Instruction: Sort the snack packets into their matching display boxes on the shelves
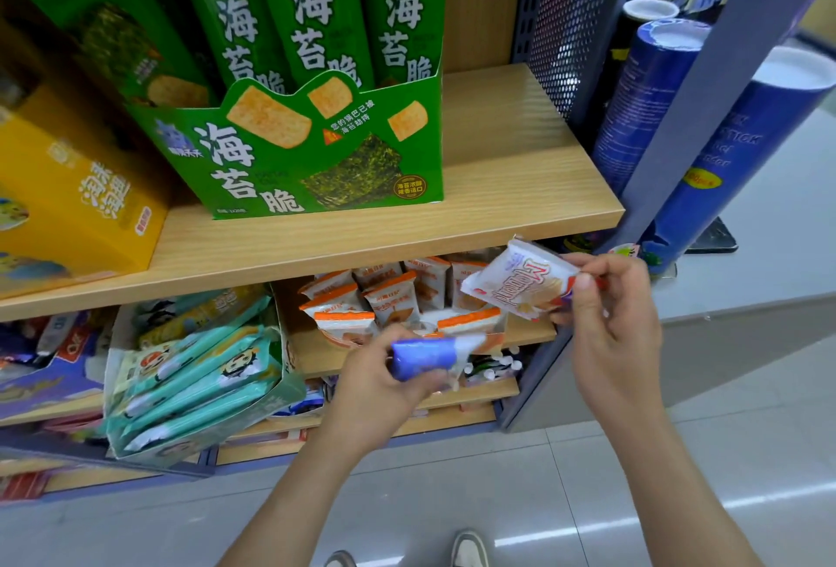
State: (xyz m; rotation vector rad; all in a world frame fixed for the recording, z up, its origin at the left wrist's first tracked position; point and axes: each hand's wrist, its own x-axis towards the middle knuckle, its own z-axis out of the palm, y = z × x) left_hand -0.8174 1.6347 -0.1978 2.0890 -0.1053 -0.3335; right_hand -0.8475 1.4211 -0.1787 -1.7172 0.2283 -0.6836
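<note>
My right hand (610, 317) pinches a white snack packet with red lettering (520, 281) by its right edge, just below the upper wooden shelf. My left hand (384, 390) grips a blue and white packet (429, 356) lower down, in front of the second shelf. Behind both hands an open display box of orange and white packets (384, 299) sits on that second shelf. To its left a tilted box holds teal packets with cartoon faces (199, 376).
A green seaweed-crisp display box (289, 150) and a yellow box (77, 195) stand on the upper wooden shelf (497, 204). Tall blue tubes (642, 100) stand beyond a perforated metal side panel (570, 14) at right. Grey tiled floor and my shoes lie below.
</note>
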